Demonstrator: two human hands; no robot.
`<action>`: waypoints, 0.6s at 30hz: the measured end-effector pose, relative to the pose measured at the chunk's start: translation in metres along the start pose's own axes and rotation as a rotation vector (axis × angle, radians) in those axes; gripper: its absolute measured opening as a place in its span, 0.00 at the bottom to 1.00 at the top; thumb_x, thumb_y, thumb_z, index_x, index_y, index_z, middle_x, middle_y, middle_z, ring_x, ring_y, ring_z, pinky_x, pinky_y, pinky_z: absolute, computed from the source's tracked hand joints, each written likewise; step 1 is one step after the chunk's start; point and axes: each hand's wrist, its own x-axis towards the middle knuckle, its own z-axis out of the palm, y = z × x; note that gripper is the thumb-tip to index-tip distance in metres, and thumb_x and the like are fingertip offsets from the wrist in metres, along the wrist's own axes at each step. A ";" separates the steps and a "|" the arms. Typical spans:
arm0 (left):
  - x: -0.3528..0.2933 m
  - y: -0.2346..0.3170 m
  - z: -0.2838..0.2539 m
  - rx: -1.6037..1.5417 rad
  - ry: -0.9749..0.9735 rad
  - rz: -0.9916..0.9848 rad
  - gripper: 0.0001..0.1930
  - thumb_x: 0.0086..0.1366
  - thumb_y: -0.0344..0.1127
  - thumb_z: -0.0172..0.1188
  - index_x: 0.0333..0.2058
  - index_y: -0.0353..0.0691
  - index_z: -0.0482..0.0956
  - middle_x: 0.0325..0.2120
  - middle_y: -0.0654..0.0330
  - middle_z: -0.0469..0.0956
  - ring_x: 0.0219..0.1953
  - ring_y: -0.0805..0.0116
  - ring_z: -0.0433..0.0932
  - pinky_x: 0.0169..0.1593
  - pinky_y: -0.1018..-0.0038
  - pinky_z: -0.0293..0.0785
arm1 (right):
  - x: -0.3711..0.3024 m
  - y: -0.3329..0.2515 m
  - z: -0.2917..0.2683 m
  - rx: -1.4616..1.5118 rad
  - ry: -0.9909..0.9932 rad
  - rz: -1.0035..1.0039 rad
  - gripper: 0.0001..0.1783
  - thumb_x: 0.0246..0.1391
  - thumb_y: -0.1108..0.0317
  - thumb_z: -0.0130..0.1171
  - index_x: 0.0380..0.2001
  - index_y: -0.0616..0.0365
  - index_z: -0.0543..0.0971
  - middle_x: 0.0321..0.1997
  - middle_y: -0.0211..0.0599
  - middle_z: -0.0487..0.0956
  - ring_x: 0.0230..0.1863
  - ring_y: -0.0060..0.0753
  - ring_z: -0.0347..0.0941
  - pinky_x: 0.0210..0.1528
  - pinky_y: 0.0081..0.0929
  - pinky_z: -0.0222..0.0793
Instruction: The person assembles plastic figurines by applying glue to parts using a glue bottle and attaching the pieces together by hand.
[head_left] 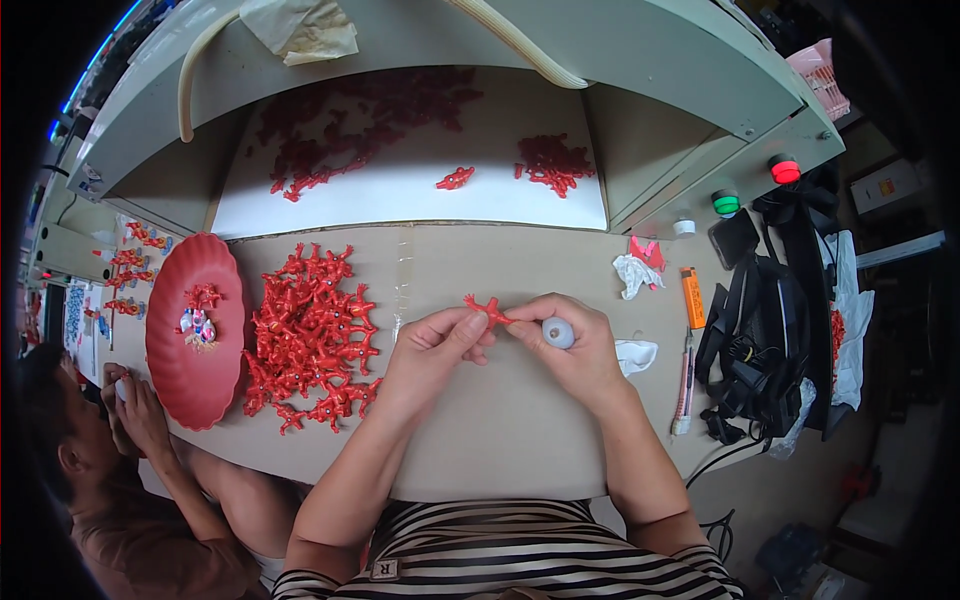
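Above the middle of the table, my left hand (440, 338) pinches a small glossy red figurine (489, 311) between thumb and fingers. My right hand (580, 350) is closed around a small whitish squeeze bottle (558, 333) with a rounded end, and its thumb and forefinger meet the figurine's right side. Whether the bottle's tip touches the figurine is hidden by the fingers. Left of my hands lies a heap of similar red figurines (312, 335). Beyond it stands a red oval dish (190, 385) with scalloped edges, holding a red piece and a multicoloured one.
A grey cabinet (680, 160) with a lit white floor holds more red pieces (555, 165) at the back. To the right are an orange box (692, 298), a utility knife (685, 385), crumpled white tissue (635, 275) and a black bag (765, 340). A co-worker (130, 480) sits at left.
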 end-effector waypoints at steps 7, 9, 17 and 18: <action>0.000 -0.002 -0.001 0.002 -0.015 0.009 0.12 0.62 0.37 0.51 0.36 0.33 0.75 0.26 0.60 0.75 0.27 0.76 0.70 0.34 0.78 0.69 | 0.000 -0.001 0.001 -0.011 0.011 -0.032 0.06 0.45 0.74 0.61 0.29 0.61 0.77 0.28 0.32 0.77 0.30 0.22 0.71 0.34 0.19 0.66; 0.001 -0.004 -0.002 -0.016 -0.008 0.008 0.11 0.61 0.36 0.53 0.37 0.35 0.77 0.26 0.62 0.76 0.25 0.79 0.70 0.33 0.80 0.69 | 0.000 -0.001 0.001 -0.015 0.010 -0.032 0.06 0.44 0.74 0.61 0.29 0.61 0.77 0.28 0.32 0.77 0.30 0.22 0.71 0.34 0.19 0.66; 0.000 -0.002 -0.002 0.005 -0.003 0.003 0.11 0.62 0.37 0.52 0.36 0.35 0.76 0.26 0.62 0.76 0.26 0.78 0.70 0.34 0.79 0.69 | 0.000 0.001 0.002 0.006 0.016 -0.044 0.06 0.44 0.74 0.61 0.29 0.61 0.77 0.29 0.33 0.77 0.31 0.23 0.72 0.35 0.19 0.66; 0.000 -0.001 -0.001 0.018 -0.006 0.005 0.12 0.63 0.38 0.50 0.36 0.34 0.75 0.26 0.61 0.75 0.27 0.76 0.70 0.35 0.77 0.69 | 0.000 0.001 0.001 -0.002 0.013 -0.047 0.07 0.43 0.77 0.60 0.30 0.61 0.77 0.29 0.34 0.77 0.31 0.24 0.73 0.36 0.20 0.67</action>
